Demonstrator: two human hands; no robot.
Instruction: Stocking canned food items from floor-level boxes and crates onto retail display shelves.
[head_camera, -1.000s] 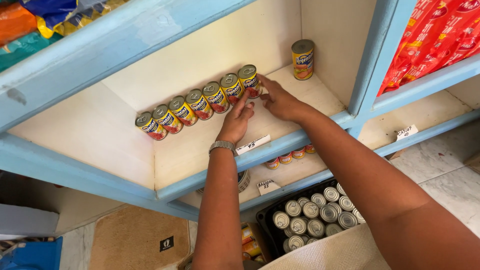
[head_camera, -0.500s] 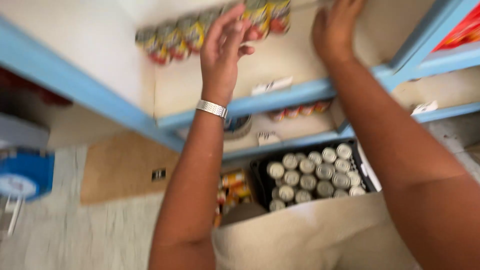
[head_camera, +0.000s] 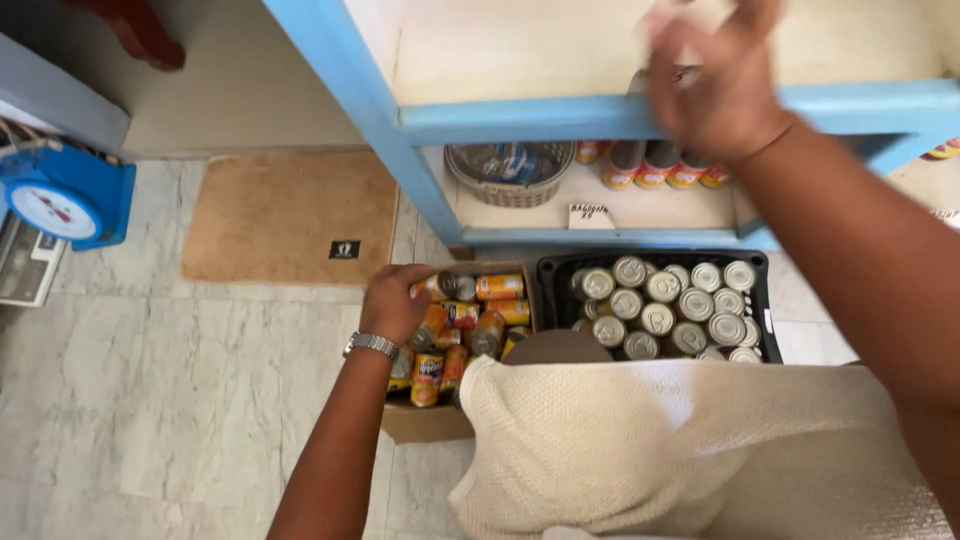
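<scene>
My left hand (head_camera: 393, 300), with a silver watch on its wrist, is down in a cardboard box (head_camera: 425, 424) on the floor. It curls over orange-labelled cans (head_camera: 470, 315) lying loose in the box; whether it grips one I cannot tell. My right hand (head_camera: 712, 85) is raised at the front edge of the blue shelf (head_camera: 560, 115), blurred, fingers bent, with nothing clearly in it.
A black crate (head_camera: 760, 270) of upright silver-topped cans stands right of the box. The lower shelf holds a wire basket (head_camera: 508, 172) and more cans (head_camera: 655, 165). A brown mat (head_camera: 285, 215) and a blue scale (head_camera: 65, 195) lie to the left on the marble floor.
My view has tipped down from the upper shelf toward the floor. My left hand dropped from the row of cans on the shelf into the cardboard box. My right hand stays at shelf height.
</scene>
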